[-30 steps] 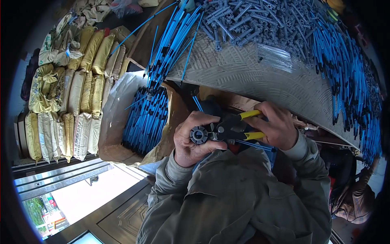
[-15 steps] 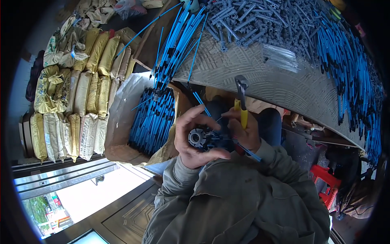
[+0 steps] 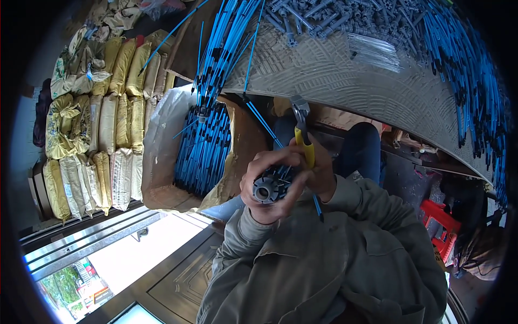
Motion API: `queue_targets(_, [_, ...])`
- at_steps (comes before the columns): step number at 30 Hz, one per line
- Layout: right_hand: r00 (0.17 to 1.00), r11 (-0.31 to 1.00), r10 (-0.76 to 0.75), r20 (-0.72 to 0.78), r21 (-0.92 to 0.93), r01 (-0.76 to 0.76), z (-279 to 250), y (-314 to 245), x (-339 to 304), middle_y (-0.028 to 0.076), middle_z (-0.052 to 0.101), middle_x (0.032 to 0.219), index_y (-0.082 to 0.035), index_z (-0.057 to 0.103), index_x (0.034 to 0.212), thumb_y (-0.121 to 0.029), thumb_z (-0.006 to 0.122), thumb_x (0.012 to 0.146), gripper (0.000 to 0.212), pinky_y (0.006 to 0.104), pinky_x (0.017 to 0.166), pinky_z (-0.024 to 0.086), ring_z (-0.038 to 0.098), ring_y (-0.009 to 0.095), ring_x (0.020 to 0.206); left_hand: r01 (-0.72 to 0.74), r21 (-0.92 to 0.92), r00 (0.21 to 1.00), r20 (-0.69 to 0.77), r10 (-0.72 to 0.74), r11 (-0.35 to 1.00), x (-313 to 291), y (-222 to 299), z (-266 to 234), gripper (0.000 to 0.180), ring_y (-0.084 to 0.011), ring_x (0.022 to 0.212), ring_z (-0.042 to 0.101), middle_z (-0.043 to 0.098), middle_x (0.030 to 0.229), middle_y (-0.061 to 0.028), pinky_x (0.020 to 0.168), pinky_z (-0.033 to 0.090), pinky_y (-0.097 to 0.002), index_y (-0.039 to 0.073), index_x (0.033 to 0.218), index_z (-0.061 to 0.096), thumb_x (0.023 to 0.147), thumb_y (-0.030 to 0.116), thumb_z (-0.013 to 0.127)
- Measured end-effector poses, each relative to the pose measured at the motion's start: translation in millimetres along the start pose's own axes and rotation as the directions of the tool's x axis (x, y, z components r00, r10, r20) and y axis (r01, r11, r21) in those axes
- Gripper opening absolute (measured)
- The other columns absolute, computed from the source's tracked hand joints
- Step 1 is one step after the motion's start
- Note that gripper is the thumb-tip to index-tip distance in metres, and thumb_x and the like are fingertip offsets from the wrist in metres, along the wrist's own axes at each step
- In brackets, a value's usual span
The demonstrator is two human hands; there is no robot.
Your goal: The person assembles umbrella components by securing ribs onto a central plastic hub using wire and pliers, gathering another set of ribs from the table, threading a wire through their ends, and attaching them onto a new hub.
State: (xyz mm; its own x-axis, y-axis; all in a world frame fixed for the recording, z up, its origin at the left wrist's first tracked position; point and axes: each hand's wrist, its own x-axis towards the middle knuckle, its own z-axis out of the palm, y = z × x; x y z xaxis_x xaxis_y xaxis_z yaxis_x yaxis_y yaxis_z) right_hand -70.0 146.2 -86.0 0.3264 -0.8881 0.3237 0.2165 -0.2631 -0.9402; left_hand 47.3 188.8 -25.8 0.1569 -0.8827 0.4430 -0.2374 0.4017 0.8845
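My left hand [image 3: 285, 203] is closed around a dark grey plastic fitting [image 3: 264, 192], whose notched round end with a centre hole faces up. Thumb and fingers wrap its sides. My right hand [image 3: 322, 174] grips pincers with yellow handles [image 3: 306, 148], their metal head pointing away from me. Thin blue rods with black ends [image 3: 264, 123] run slantwise past both hands, and one black-tipped end shows below the right hand. How the rods meet the fitting is hidden by my fingers.
A paper-lined box [image 3: 156, 186] of blue rods stands left of my hands. Ahead, a grey table [image 3: 334, 81] bears heaped grey plastic parts [image 3: 324, 16], a bundle of thin clear strips [image 3: 375, 49] and more blue rods [image 3: 464, 70]. Packed sacks [image 3: 110, 124] are stacked at far left; a red stool [image 3: 440, 221] stands right.
My left hand has closed more tightly round the fitting. The right hand has come in against it, and the pincers have moved left and nearer to the fitting. The view has shifted slightly.
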Motion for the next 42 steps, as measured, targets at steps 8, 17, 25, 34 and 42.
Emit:
queue_targets(8, [0.767, 0.177, -0.441, 0.465, -0.793, 0.583, -80, -74, 51, 0.008, 0.053, 0.111, -0.004, 0.061, 0.097, -0.011, 0.064, 0.078, 0.021, 0.0426, 0.093, 0.039, 0.054, 0.022, 0.106, -0.023, -0.049, 1.000, -0.005, 0.023, 0.999, 10, -3, -9, 0.030, -0.0175, 0.073, 0.058, 0.061, 0.083, -0.0114, 0.066, 0.045, -0.0280, 0.001, 0.089, 0.054, 0.064, -0.007, 0.068])
queue_targets(17, [0.415, -0.476, -0.618, 0.668, -0.738, 0.479, -83, -90, 79, -0.005, 0.041, 0.118, -0.017, 0.062, 0.093, -0.028, 0.070, 0.074, 0.024, 0.0474, 0.107, 0.024, 0.042, 0.013, 0.118, 0.014, -0.092, 1.000, 0.000, -0.014, 0.996, 8, 0, -4, 0.029, -0.0163, 0.071, 0.056, 0.060, 0.083, -0.0108, 0.066, 0.044, -0.0263, 0.001, 0.088, 0.052, 0.064, -0.005, 0.069])
queue_targets(25, [0.514, -0.460, -0.588, 0.624, -0.781, 0.421, -74, -77, 73, -0.006, 0.040, 0.119, -0.021, 0.059, 0.100, -0.029, 0.067, 0.076, 0.026, 0.0505, 0.108, 0.019, 0.041, 0.011, 0.119, -0.006, -0.071, 1.000, -0.027, 0.004, 0.997, 13, -3, -9, 0.031, -0.0136, 0.071, 0.055, 0.060, 0.084, -0.0099, 0.065, 0.043, -0.0256, 0.001, 0.089, 0.050, 0.066, -0.004, 0.070])
queue_targets(34, [0.430, -0.459, -0.669, 0.607, -0.791, 0.404, -69, -60, 74, -0.005, 0.044, 0.114, -0.019, 0.063, 0.092, -0.028, 0.062, 0.077, 0.018, 0.0480, 0.105, 0.024, 0.047, 0.010, 0.111, 0.027, -0.014, 0.995, -0.096, -0.028, 1.000, 13, 1, -5, 0.027, -0.0136, 0.070, 0.055, 0.059, 0.083, -0.0095, 0.064, 0.043, -0.0254, 0.001, 0.088, 0.050, 0.069, -0.003, 0.069])
queue_targets(42, [0.671, -0.063, -0.270, 0.690, -0.708, 0.703, -87, -109, 51, 0.001, 0.046, 0.113, -0.010, 0.060, 0.086, -0.029, 0.065, 0.081, 0.021, 0.0343, 0.079, 0.046, 0.052, 0.012, 0.101, -0.013, -0.040, 1.000, -0.024, 0.012, 0.999, 2, 0, -14, 0.032, -0.0152, 0.075, 0.057, 0.060, 0.087, -0.0108, 0.068, 0.045, -0.0263, -0.001, 0.096, 0.050, 0.070, -0.002, 0.068])
